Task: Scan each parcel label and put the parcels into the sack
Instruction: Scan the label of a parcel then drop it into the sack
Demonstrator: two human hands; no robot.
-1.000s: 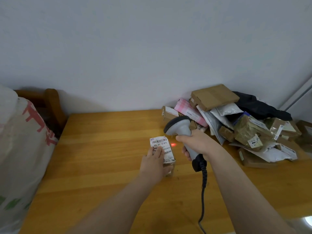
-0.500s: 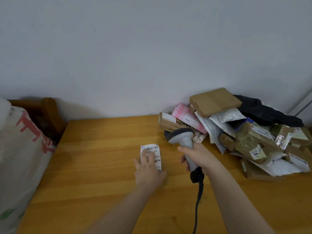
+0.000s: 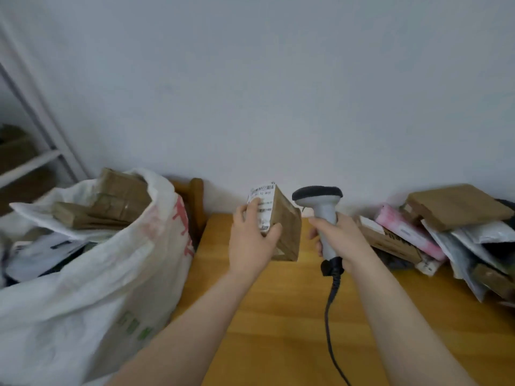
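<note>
Left hand (image 3: 252, 243) has the small brown parcel (image 3: 287, 229) in a snug grip: fingers lie across the white label (image 3: 263, 203), thumb hooks round the near corner, and the box is tilted up in the air, clear of the tabletop (image 3: 278, 330). Right hand (image 3: 344, 240) has a full closed grip on the handle of the grey scanner (image 3: 320, 210), head up, cable (image 3: 330, 305) trailing down toward the near edge. Parcel and scanner sit just beside each other, not touching.

The sack (image 3: 92, 288) stands just off the tabletop's left edge, mouth open, brown boxes (image 3: 111, 201) poking out. It's bare wood between there and the hands. The parcel pile (image 3: 446, 232) crowds the right side.

Half a second ago that parcel was lying flat on the tabletop under the hand. Now it's lifted, and the view has swung left to the sack.
</note>
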